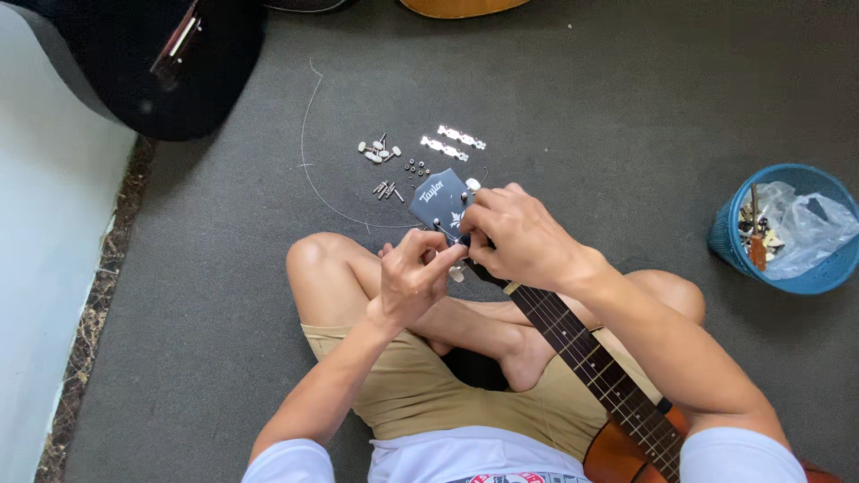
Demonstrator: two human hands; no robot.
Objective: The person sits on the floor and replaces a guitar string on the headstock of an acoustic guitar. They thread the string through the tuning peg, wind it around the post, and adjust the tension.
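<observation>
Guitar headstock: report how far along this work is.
Done: loose tuner pegs, small posts, washers and two metal plates lie on the carpet. In hand: the left hand and right hand pinch at the lower headstock. Left: one white knob sits on the headstock's edge.

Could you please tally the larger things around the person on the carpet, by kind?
Guitars: 3, the brown one worked on by the left hand and right hand, a black one, and a tan one at the top edge
Metal plates: 2
Blue baskets: 1
Total: 6
</observation>
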